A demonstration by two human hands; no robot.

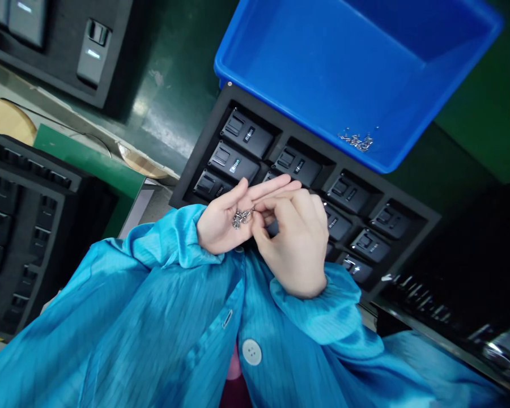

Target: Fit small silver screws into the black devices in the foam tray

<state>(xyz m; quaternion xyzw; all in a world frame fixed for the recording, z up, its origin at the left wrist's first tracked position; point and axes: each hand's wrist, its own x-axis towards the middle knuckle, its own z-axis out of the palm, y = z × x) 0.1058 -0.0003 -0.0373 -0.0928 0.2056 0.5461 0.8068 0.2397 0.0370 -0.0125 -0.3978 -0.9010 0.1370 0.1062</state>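
Observation:
My left hand (221,221) is turned palm up with its fingers stretched out, holding a small pile of shiny metal screws (240,218) in the palm. Above its fingers, my right hand (295,235) pinches one small screw (253,209) between thumb and forefinger. The screws are too small to make out their exact form. Beneath both hands lies a black tray (208,127) with several dark boxy devices (249,134) marked "Riton" in its pockets. My hands hide part of the tray's middle.
A blue plastic bin (323,73) overlaps the tray's far edge, with loose small metal parts (357,140) in its near corner. More black trays with devices stand at the upper left (63,62) and lower left (38,226). The green work surface (165,85) shows between them.

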